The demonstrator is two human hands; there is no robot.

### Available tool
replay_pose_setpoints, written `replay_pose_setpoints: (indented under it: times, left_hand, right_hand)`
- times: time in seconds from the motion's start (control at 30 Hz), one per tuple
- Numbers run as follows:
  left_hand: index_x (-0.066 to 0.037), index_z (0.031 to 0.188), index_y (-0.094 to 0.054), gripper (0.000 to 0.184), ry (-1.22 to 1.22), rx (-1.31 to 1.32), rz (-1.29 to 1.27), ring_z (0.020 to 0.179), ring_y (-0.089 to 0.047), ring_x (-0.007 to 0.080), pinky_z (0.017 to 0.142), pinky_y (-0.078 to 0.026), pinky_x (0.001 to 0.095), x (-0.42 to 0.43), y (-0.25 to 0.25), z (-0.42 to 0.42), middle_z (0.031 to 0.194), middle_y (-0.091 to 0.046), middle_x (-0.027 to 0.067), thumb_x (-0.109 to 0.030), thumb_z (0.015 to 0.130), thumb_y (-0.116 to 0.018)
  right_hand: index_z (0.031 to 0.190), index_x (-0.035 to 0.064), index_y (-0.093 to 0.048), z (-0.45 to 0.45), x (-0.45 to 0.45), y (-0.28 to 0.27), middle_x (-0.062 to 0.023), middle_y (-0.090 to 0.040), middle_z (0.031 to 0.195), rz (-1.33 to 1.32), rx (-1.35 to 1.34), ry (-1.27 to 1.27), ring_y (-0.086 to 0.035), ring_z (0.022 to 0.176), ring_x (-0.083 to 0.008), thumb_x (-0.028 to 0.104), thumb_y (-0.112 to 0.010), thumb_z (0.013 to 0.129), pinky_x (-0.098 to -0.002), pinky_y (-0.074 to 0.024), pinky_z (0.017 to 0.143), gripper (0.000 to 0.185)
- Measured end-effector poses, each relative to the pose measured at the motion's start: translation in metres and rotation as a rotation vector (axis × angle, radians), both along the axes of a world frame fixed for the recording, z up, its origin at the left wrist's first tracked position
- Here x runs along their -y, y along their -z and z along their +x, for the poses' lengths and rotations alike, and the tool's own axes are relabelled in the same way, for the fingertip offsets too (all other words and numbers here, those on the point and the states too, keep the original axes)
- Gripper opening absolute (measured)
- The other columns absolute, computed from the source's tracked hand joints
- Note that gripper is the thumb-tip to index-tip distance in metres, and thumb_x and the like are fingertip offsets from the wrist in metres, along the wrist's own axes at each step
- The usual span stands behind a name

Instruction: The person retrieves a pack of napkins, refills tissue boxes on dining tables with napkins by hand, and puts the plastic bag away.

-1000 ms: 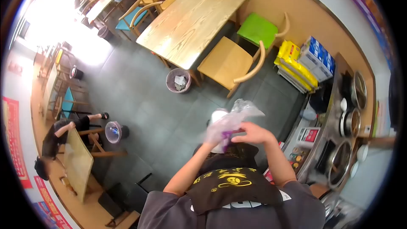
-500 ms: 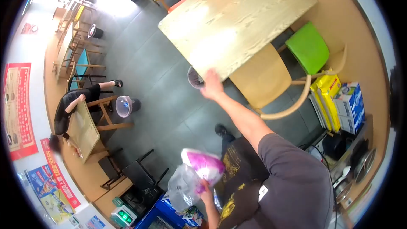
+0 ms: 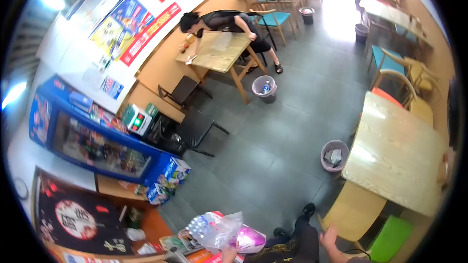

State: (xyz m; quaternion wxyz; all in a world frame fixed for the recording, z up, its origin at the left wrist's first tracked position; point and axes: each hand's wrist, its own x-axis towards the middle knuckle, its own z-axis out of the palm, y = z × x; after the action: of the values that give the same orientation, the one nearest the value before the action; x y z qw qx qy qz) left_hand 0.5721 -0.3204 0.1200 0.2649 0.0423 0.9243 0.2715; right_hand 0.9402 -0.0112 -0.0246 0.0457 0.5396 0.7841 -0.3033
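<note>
My left hand (image 3: 229,253), at the bottom edge of the head view, is closed on a clear plastic bag (image 3: 225,231) beside a purple and white package (image 3: 251,239). My right hand (image 3: 330,238) is empty, its fingers apart, next to the pale wooden chair (image 3: 355,209). Part of my left hand is cut off by the frame. A pack of clear bottles (image 3: 199,225) shows behind the bag.
A wooden table (image 3: 395,151) stands at the right, with a bin (image 3: 334,156) by its corner. A person (image 3: 224,22) leans over another table (image 3: 219,51); a second bin (image 3: 264,87) is near it. A blue fridge (image 3: 97,141) stands left.
The view has swung left toward the fridge. My right hand has come off the bag, passed near the table corner and is now lower, by the chair. My left hand still holds the bag.
</note>
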Motion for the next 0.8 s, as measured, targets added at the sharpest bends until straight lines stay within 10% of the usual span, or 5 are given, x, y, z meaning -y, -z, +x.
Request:
replay_pose_setpoints:
  times: [0.1,0.27,0.43,0.8]
  left_hand:
    - [-0.001,0.123,-0.059,0.038,-0.011,0.111,-0.042,0.099,-0.064,0.0373,0.084,-0.051,0.0423,0.013,0.026,0.018,0.114,-0.065,0.0238,-0.024,0.093,-0.051]
    - [0.002,0.105,-0.063,0.028,0.082,0.004,0.223,0.088,-0.065,0.0353,0.079,-0.05,0.0444,0.004,0.006,0.068,0.093,-0.068,0.0213,-0.016,0.088,-0.051]
    - [0.002,0.118,-0.06,0.034,0.104,-0.077,0.377,0.1,-0.063,0.0344,0.085,-0.049,0.0439,0.047,0.071,0.104,0.106,-0.066,0.0234,-0.018,0.092,-0.049]
    - [0.005,0.126,-0.054,0.043,0.068,0.032,0.17,0.111,-0.058,0.0311,0.095,-0.044,0.0411,0.086,0.077,0.103,0.121,-0.061,0.0227,-0.025,0.094,-0.055]
  right_hand:
    - [0.142,-0.0111,-0.023,0.028,0.022,0.007,-0.0342,-0.035,0.138,-0.321,0.14,-0.019,-0.04,0.129,-0.0461,0.02,-0.073,0.072,-0.0483,-0.0379,0.105,0.092]
    - [0.135,0.0023,-0.036,0.038,-0.005,-0.018,-0.0241,-0.065,0.108,-0.382,0.417,-0.16,-0.064,0.101,-0.0405,0.02,-0.075,0.069,-0.0477,-0.0511,0.088,0.079]
    - [0.119,-0.0006,-0.044,0.083,-0.005,0.061,-0.023,-0.066,0.106,-0.369,0.49,-0.352,-0.066,0.096,-0.0381,0.019,-0.069,0.075,-0.0456,-0.053,0.085,0.054]
    - [0.12,0.0024,-0.047,0.071,0.031,0.012,-0.0198,-0.063,0.117,-0.267,0.574,-0.091,-0.064,0.108,-0.0349,0.026,-0.075,0.074,-0.0445,-0.0521,0.09,0.059]
